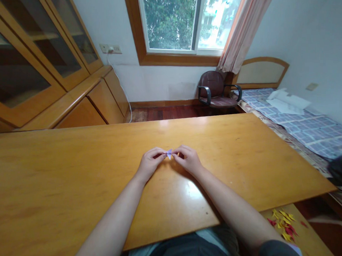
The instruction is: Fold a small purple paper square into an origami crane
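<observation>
A small folded purple paper figure (169, 154), pointed at its corners, is pinched between my two hands just above the wooden table (83, 184). My left hand (153, 161) grips its left tip with thumb and forefinger closed. On the opposite side my right hand (187, 158) pinches the right tip the same way. The figure is too small for me to make out its exact folds.
Low at the right, a side surface (321, 249) bears several yellow and red folded paper pieces (283, 223). Beyond the table stand a brown armchair (215, 88), a bed (304, 124) and a glass-fronted wooden cabinet (71, 98).
</observation>
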### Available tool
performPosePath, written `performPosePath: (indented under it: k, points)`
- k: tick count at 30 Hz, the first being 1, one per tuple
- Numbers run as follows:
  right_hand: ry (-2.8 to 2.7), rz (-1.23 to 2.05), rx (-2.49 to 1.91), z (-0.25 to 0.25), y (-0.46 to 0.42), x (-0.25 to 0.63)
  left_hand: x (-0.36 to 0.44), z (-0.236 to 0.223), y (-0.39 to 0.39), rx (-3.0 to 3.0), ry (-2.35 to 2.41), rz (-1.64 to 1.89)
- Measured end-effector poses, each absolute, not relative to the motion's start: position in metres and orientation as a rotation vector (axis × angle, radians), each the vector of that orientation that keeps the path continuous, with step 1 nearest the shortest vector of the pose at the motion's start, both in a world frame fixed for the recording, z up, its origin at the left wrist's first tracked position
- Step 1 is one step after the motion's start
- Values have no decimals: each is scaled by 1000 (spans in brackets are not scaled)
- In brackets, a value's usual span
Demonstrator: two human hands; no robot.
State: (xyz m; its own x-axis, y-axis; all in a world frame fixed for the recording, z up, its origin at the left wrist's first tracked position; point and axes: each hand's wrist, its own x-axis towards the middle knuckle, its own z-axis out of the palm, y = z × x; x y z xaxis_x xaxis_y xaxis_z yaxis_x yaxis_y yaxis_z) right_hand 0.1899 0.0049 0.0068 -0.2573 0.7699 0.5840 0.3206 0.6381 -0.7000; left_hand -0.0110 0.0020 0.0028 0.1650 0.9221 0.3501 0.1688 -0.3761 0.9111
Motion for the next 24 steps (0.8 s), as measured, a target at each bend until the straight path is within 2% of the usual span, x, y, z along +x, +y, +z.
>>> performPosePath:
  k: [24]
  points:
    - [-1846,477,-998,5,4,190,-10,1,6,1682,1277,1213]
